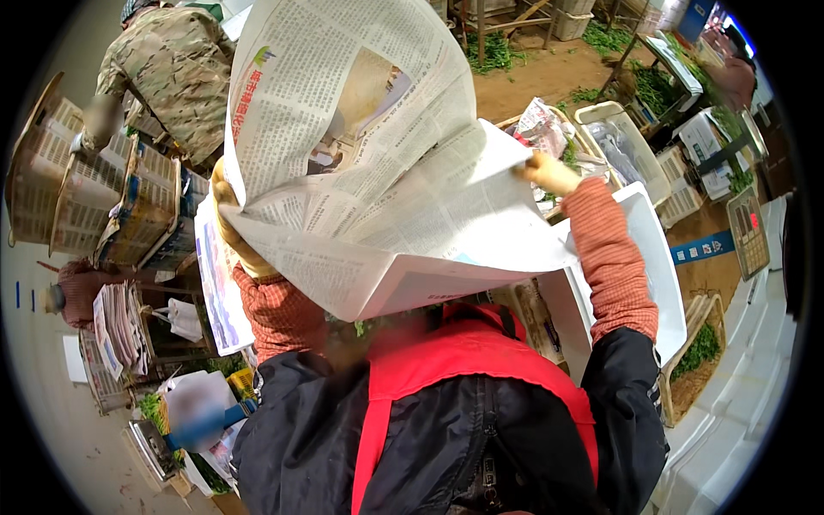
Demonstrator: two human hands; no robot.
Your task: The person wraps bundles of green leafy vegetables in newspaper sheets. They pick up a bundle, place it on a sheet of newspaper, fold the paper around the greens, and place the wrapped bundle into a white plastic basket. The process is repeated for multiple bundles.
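Note:
A large sheet of newspaper [360, 146] is spread wide in front of me, folded into a loose, tented shape. My left hand [225, 206], in a yellow glove, grips its left edge. At the right edge my right hand [549, 174], also gloved yellow, pinches the paper. Both forearms wear red checked sleeves over a dark jacket with a red apron. The paper hides whatever lies beneath it. A white plastic crate [657, 257] sits just under my right forearm.
A person in a camouflage jacket [176, 73] stands at the upper left beside stacked wicker baskets [86, 193]. Stacked newspapers [120, 326] lie at the left. Trays, crates and green leafy plants [657, 86] fill the upper right. White foam boxes [738, 412] line the right.

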